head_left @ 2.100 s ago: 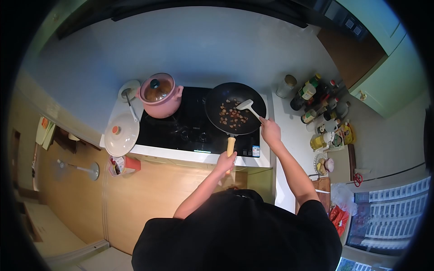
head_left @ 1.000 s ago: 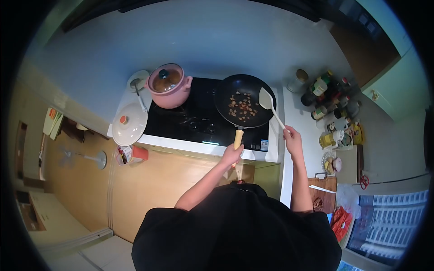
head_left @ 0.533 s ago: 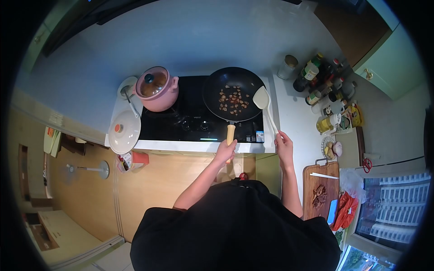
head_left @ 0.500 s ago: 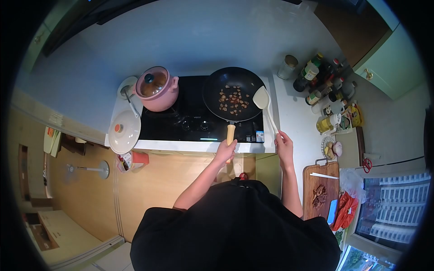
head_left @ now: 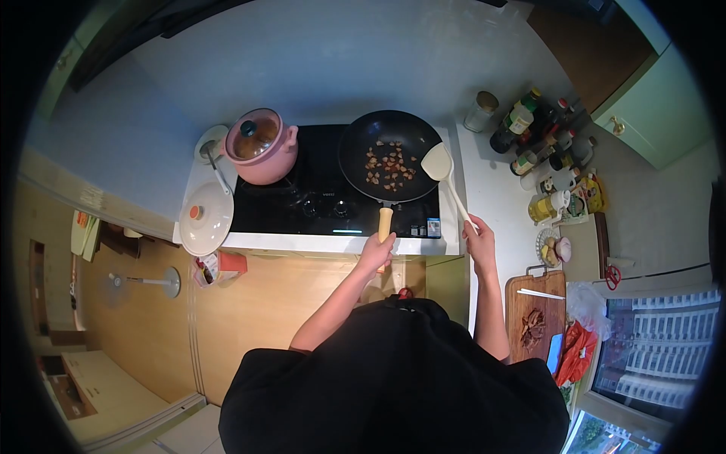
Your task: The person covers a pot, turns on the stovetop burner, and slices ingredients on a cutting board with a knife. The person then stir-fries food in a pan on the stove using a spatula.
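Note:
A black frying pan rests on the right side of the black cooktop, with small browned pieces of food spread over its bottom. My left hand is wrapped round the pan's pale wooden handle. Between the fingers of my right hand is the end of a cream-coloured spatula. Its broad blade overlaps the pan's right rim, clear of the food pieces; whether it touches the rim I cannot tell.
A pink pot with a glass lid stands on the left of the cooktop, beside a white lid. Several bottles line the right counter. Nearer me lies a cutting board holding dark sliced food, white chopsticks and a phone.
My right hand has shifted slightly to the right, and the spatula has tilted a little with it. My left hand keeps its hold on the pan handle.

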`<control>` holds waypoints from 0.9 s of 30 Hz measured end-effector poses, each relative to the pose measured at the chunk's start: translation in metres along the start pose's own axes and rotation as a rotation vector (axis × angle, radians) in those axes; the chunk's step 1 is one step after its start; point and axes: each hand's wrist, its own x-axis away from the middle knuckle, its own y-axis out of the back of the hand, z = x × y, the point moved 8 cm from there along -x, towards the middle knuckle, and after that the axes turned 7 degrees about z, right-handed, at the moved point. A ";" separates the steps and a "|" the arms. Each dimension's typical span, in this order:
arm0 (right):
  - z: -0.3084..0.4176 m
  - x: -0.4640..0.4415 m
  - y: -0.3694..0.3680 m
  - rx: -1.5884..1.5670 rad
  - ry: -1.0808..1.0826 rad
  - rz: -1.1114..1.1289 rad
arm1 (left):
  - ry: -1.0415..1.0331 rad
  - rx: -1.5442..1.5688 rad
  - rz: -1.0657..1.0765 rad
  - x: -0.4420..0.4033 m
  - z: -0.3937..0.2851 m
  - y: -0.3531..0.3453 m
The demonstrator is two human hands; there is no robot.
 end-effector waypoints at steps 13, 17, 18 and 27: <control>0.001 -0.005 0.002 0.100 0.017 0.051 | -0.003 0.012 0.004 0.001 0.000 -0.001; 0.009 -0.009 0.000 0.160 0.045 0.061 | -0.007 0.010 0.002 0.001 -0.002 -0.001; 0.013 -0.009 -0.001 0.172 0.046 0.060 | -0.007 0.009 0.003 0.002 -0.002 -0.001; 0.078 -0.038 0.001 0.607 0.197 0.130 | -0.006 0.013 0.009 0.002 -0.002 0.000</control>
